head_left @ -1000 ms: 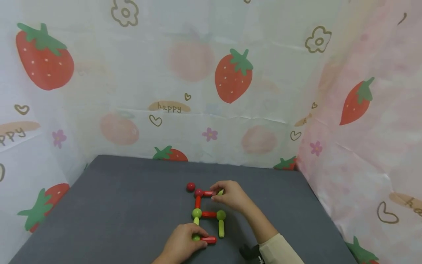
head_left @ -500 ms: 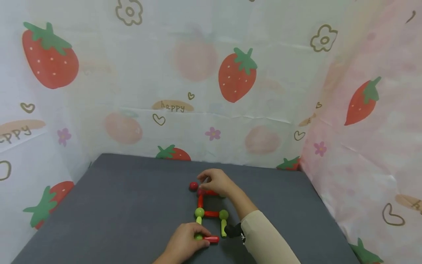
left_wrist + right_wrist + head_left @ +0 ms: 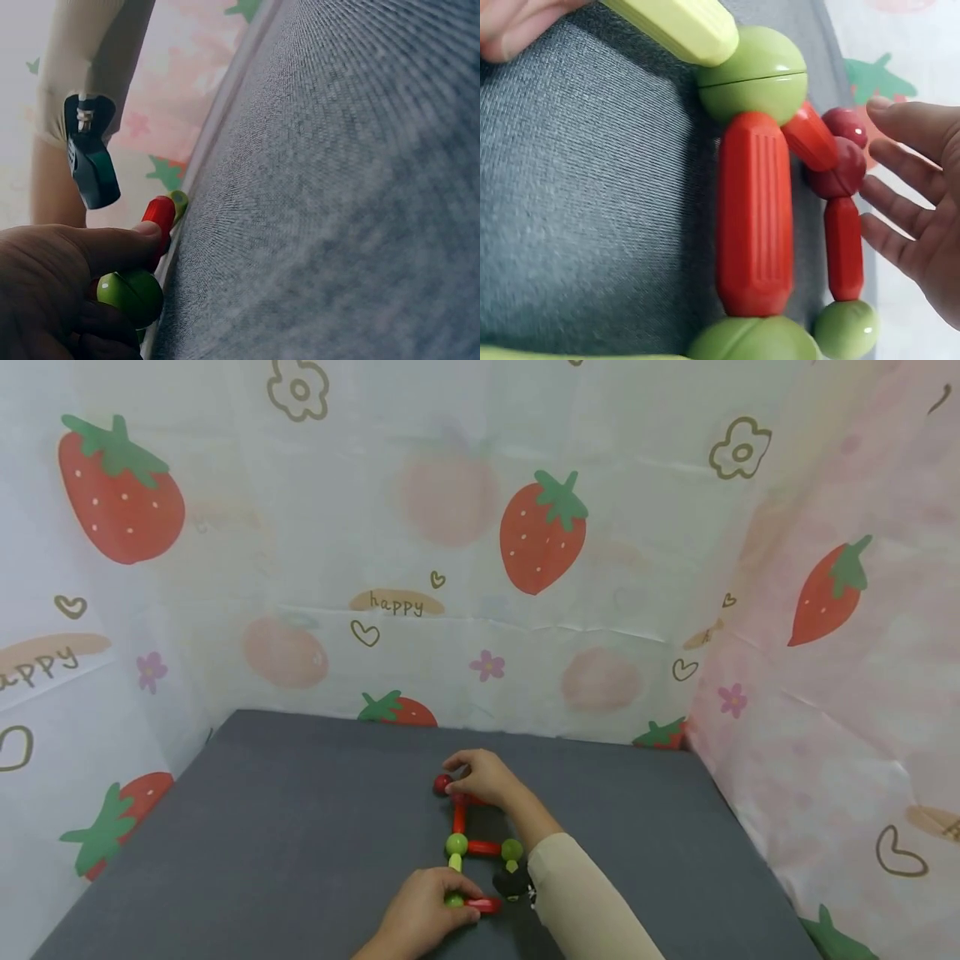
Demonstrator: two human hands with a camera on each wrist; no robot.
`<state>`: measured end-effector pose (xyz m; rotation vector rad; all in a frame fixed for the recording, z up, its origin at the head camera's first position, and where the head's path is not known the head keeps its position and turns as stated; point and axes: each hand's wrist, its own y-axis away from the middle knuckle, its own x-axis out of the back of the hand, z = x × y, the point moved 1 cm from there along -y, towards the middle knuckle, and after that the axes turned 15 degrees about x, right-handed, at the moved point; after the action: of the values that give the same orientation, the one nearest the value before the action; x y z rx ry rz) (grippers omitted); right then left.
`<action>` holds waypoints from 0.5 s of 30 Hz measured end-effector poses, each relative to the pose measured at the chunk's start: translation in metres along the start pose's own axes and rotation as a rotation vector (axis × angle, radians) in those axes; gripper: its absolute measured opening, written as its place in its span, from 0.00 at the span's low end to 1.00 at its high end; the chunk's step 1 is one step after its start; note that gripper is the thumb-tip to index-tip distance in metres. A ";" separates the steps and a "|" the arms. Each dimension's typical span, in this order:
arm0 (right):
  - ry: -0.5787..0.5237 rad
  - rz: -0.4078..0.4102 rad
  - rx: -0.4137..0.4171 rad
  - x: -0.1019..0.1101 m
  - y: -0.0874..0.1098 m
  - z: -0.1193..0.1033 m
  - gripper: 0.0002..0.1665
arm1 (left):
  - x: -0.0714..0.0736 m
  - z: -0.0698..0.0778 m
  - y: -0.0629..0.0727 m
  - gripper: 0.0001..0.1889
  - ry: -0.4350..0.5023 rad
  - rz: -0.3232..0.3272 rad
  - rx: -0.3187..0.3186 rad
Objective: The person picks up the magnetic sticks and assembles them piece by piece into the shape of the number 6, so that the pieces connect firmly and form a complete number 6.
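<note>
Red and green rods join balls into a figure on the dark table; its middle green ball (image 3: 457, 844) carries a red rod (image 3: 754, 217) to the right. At the near end, my left hand (image 3: 423, 906) holds a red rod (image 3: 159, 216) where it meets a green ball (image 3: 133, 296), thumb laid along the rod. My right hand (image 3: 486, 778) reaches over the far end with fingers spread, and nothing is between them. Just beyond its fingertips lies a loose red ball (image 3: 442, 785), close to the red ball (image 3: 840, 169) joined into the figure.
The dark table (image 3: 315, 810) is walled by a strawberry-print cloth (image 3: 337, 527) at the back and sides. A black wrist device (image 3: 512, 882) on my right arm covers part of the right-hand green rod.
My right hand has left the far green ball at the right and moved left to the loose red ball. My left hand stays on the near corner.
</note>
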<state>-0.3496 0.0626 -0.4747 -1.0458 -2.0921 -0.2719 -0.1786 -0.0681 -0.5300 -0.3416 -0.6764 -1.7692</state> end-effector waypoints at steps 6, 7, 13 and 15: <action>-0.025 0.013 -0.038 -0.007 -0.004 0.003 0.22 | 0.000 0.001 0.001 0.07 0.000 0.002 0.014; -0.022 0.016 -0.044 -0.008 -0.005 0.003 0.22 | 0.000 0.001 0.001 0.07 0.000 0.003 0.015; -0.012 0.020 -0.066 -0.016 -0.009 0.004 0.22 | 0.000 0.000 0.000 0.08 0.004 0.012 0.000; -0.006 0.015 -0.071 -0.018 -0.010 0.004 0.21 | 0.000 -0.001 0.000 0.07 0.003 0.016 -0.007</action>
<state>-0.3526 0.0482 -0.4891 -1.1051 -2.0923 -0.3385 -0.1781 -0.0686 -0.5303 -0.3488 -0.6637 -1.7569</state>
